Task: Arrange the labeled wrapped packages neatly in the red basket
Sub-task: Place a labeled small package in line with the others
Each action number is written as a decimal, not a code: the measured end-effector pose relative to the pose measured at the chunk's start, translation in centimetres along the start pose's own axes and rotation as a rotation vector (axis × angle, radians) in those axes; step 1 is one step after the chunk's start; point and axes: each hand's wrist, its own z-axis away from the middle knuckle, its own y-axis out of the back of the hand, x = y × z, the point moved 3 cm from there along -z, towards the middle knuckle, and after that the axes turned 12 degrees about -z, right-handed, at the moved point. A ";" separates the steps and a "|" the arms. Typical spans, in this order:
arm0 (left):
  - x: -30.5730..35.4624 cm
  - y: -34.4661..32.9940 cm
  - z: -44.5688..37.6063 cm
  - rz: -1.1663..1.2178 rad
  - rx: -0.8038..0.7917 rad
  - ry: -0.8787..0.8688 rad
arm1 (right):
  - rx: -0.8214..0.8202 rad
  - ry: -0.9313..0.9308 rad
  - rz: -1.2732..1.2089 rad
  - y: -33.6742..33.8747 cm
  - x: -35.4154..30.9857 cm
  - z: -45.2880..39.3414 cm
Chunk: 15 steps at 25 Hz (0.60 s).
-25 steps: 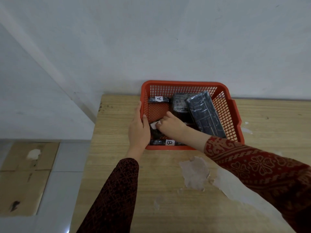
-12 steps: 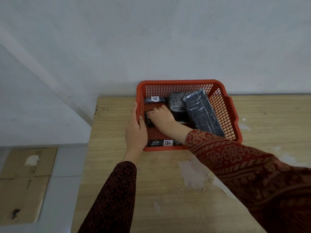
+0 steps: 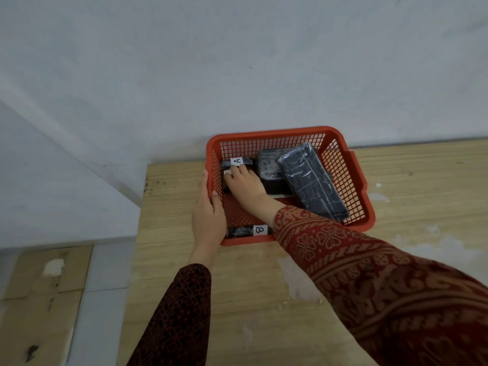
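The red basket [image 3: 274,132] stands at the table's far edge against the wall. Inside, a dark wrapped package labeled A [image 3: 237,161] lies in the far left corner. A package labeled B [image 3: 248,231] lies along the near wall. A large blue-black package [image 3: 313,180] leans diagonally on the right over another dark one [image 3: 268,165]. My right hand [image 3: 244,183] is inside the basket, fingers closed on a small dark package with a white label [image 3: 226,173] just below A. My left hand [image 3: 207,212] grips the basket's left wall.
The wooden table [image 3: 264,299] has worn white patches near my right forearm. A pale wall rises directly behind the basket. Left of the table, floor tiles and flattened cardboard [image 3: 39,299] lie below.
My right hand has carried the small labeled package from the basket's near-middle toward the far left corner, beside package A. My left hand slid slightly further along the left wall.
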 end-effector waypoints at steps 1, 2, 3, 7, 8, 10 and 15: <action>0.0 0.0 0.0 0.002 0.002 -0.004 | -0.012 -0.018 -0.032 0.3 -0.1 0.1; 0.0 0.1 0.0 0.004 0.004 -0.006 | -0.018 -0.029 -0.087 0.7 -0.3 0.5; -0.1 0.1 -0.1 0.003 0.010 -0.006 | 0.009 -0.020 -0.167 1.1 -0.4 1.4; 0.2 0.7 -0.1 -0.095 0.149 -0.005 | 0.433 -0.014 -0.397 2.9 1.8 8.3; 0.7 1.0 0.1 -0.159 0.208 -0.027 | 0.510 -0.106 -0.409 3.1 3.2 10.1; 1.5 1.4 0.7 -0.340 0.301 -0.104 | 0.525 -0.357 -0.405 2.7 6.0 13.1; 3.9 0.5 4.3 -0.575 0.332 -0.259 | 0.238 -0.611 -0.375 2.6 10.0 14.2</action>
